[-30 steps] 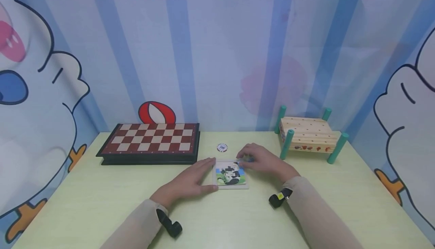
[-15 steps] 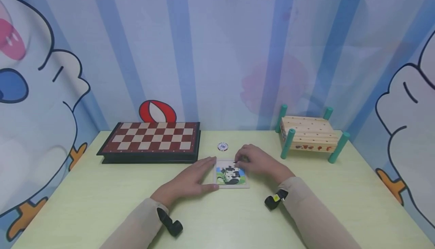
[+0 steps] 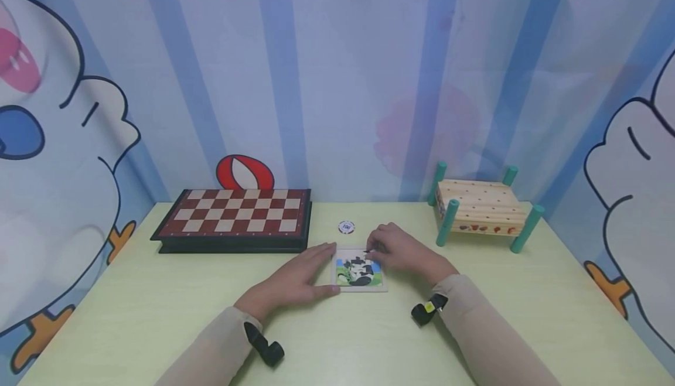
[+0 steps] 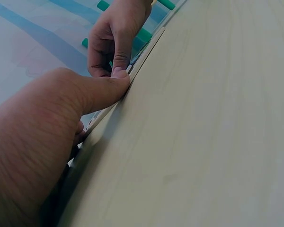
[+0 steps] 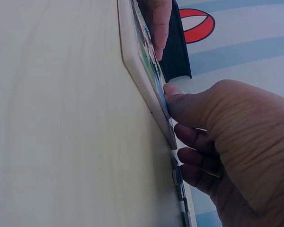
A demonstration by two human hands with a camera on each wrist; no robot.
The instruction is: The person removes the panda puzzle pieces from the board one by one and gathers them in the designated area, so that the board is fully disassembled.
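A small jigsaw puzzle (image 3: 360,276) with a black-and-white animal on green and blue lies in a pale frame (image 3: 364,290). My left hand (image 3: 292,277) braces the frame's left side, thumb at the near corner and straight fingers at the far corner. At the puzzle's upper right, my right hand (image 3: 401,248) pinches a puzzle piece, mostly hidden by the fingers; a dark bit (image 3: 367,251) shows at its fingertips. In the right wrist view, the right thumb (image 5: 184,106) lies right at the frame's corner, its other fingers curled. The left thumb (image 4: 109,90) touches the frame's edge in the left wrist view.
A red-and-white chessboard box (image 3: 234,221) stands at the back left. Behind the puzzle lies a round poker chip (image 3: 346,227). A wooden stand with green legs (image 3: 480,207) is at the back right. Small dark flat pieces (image 5: 176,177) show below the right fingers in the right wrist view.
My right hand has moved slightly left onto the puzzle's upper right corner, and its fingers have closed together there. The left hand keeps its place on the frame.
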